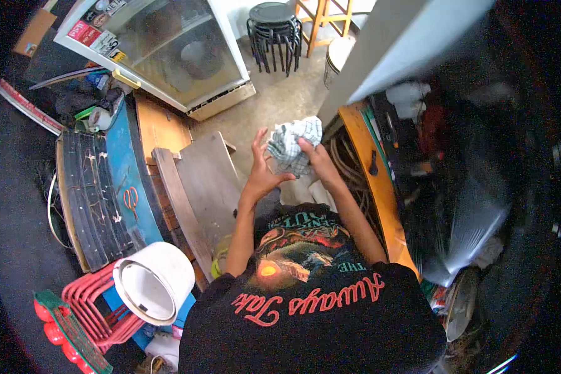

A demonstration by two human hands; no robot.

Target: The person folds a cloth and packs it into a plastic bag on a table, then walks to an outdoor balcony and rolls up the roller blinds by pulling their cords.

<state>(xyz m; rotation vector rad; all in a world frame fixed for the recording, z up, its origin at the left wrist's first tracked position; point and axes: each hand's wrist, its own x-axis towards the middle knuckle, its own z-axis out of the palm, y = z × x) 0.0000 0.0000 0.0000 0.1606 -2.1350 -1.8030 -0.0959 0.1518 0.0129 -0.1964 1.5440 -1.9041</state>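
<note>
A bunched checked cloth (291,148), white with dark lines, is held up in front of my chest. My right hand (318,163) grips it from the right, thumb pressed on its face. At its left side is my left hand (263,169), fingers raised and spread apart from the thumb in a wide curve. Whether those fingertips touch the fabric I cannot tell. Part of the cloth behind my right hand is hidden.
A glass-door fridge (187,56) stands ahead on the left, with stacked black stools (274,31) beyond it. A wooden board (209,181) lies close on my left. Nearby are a white bucket (159,280) and orange scissors (131,199). An orange wooden edge (380,193) runs along my right.
</note>
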